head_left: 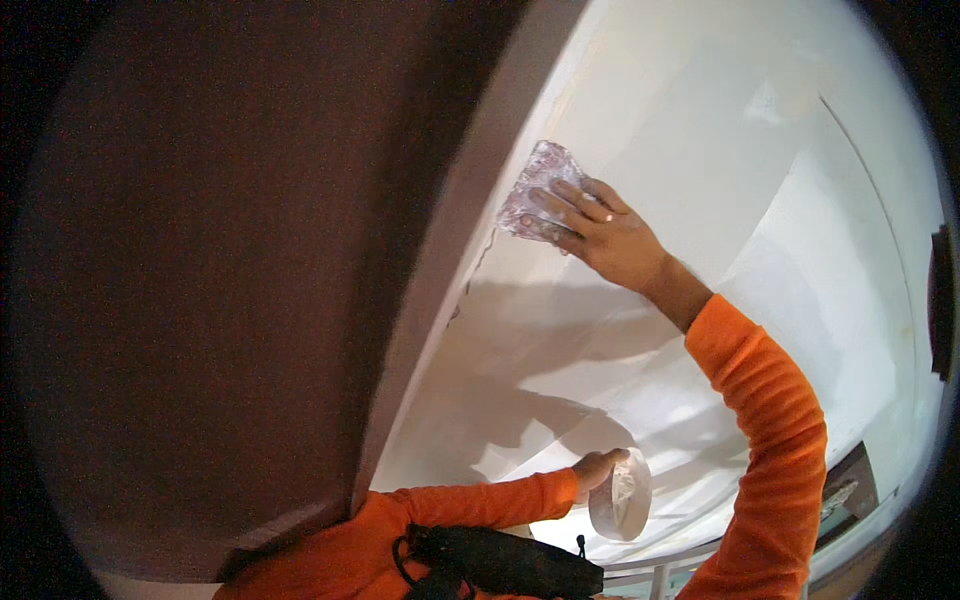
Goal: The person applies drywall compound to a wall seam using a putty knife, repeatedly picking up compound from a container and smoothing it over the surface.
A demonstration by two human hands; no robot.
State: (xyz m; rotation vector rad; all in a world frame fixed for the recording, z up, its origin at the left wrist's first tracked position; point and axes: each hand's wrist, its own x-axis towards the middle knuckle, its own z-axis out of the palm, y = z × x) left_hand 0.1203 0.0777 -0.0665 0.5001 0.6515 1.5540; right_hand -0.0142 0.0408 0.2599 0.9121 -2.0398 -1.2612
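Note:
My right hand (612, 232) presses a flat, squarish spreader-like piece (543, 185) against the white surface, right beside the brown edge. White paste smears this reddish piece and my fingers, which lie spread across it. Lower down, my left hand (597, 470) grips the rim of a round, pale tub (645, 500), tilted so its inside shows. Some whitish paste (625, 487) sits in the tub. A thin dark crack (482, 258) runs along the edge of the white surface, just below the spreader-like piece.
A broad dark brown panel (230, 270) fills the left side. Pale patches and shadows cover the white surface (690, 130). At the bottom are a black strapped object (500, 560) against my orange top and a light metal rail (660, 580). A dark fixture (940, 300) stands at far right.

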